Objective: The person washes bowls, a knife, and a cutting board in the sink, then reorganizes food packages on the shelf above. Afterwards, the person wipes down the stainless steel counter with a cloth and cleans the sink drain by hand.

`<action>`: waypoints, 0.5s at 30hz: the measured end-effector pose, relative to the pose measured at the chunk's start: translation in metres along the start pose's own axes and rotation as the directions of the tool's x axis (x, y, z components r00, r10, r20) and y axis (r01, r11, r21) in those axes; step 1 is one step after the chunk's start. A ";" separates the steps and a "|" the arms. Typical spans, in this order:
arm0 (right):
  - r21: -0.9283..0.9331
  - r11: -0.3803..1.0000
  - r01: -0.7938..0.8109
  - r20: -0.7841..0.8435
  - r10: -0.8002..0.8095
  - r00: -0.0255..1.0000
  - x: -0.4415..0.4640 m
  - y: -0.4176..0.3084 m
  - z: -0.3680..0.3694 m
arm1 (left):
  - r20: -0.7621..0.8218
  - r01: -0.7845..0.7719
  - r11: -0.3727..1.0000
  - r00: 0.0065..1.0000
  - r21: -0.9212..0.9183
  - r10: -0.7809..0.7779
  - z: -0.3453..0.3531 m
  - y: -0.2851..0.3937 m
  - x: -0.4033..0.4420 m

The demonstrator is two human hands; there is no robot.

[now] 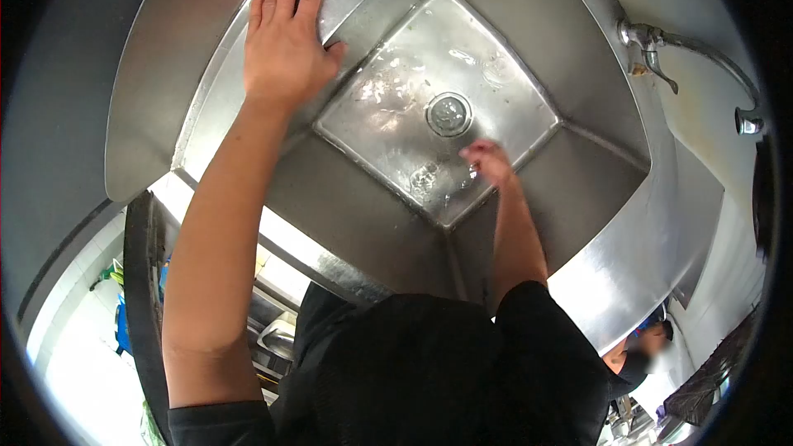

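Observation:
My left hand (285,49) lies flat on the metal rim at the left of a deep stainless steel sink (347,206), its fingers stretched out and the thumb apart. Down inside the basin, my right hand (489,163) is just above the bottom, close to the round drain (449,115). Its fingers look curled together and are slightly blurred; whether anything is in them is hidden. Water and small bits glisten on the sink floor around the drain and below the right hand.
A metal tap (652,49) with a lever and a bent hose (714,54) is fixed at the right wall. A person (632,359) is at the lower right. Shelving with a metal container (278,335) stands under the counter at lower left.

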State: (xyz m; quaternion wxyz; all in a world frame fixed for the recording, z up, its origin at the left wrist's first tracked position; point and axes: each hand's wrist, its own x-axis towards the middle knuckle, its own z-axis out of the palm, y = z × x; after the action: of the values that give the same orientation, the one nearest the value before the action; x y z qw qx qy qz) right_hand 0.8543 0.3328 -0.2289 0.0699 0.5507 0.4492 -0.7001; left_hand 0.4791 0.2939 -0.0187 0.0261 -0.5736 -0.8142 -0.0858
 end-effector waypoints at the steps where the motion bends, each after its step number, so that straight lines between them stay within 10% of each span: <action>1: -0.100 0.994 0.039 -0.207 -0.059 0.976 0.012 0.007 -0.022 | 0.002 -0.003 1.000 1.000 0.000 0.003 -0.002 0.003 0.001; 4: -0.772 0.593 -0.230 -0.470 -0.289 0.834 0.032 0.028 -0.061 | -0.033 -0.020 1.000 0.999 0.011 0.020 -0.005 0.011 0.001; 7: -0.933 0.293 -0.209 -0.308 -0.350 0.885 0.037 0.082 -0.066 | -0.037 -0.021 1.000 0.999 -0.003 0.021 -0.007 0.008 0.001; 10: -0.811 0.552 -0.194 -0.404 -0.288 0.868 0.024 0.100 -0.037 | -0.018 -0.011 1.000 1.000 0.002 0.011 -0.015 0.012 0.002; 12: -0.366 0.907 -0.210 -0.186 0.150 0.971 0.012 0.095 -0.019 | 0.125 0.042 0.999 0.991 -0.012 -0.041 -0.022 0.014 0.000; 15: -0.492 0.870 -0.022 0.239 0.160 0.958 0.018 0.119 0.038 | 0.125 0.040 0.999 0.991 -0.012 -0.038 -0.021 0.013 0.000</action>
State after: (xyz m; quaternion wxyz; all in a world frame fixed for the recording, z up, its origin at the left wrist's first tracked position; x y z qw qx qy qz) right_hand 0.8911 0.2429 -0.3100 0.2999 0.4348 0.5694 -0.6300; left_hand 0.4900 0.2943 0.0035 -0.0303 -0.5621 -0.8246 -0.0561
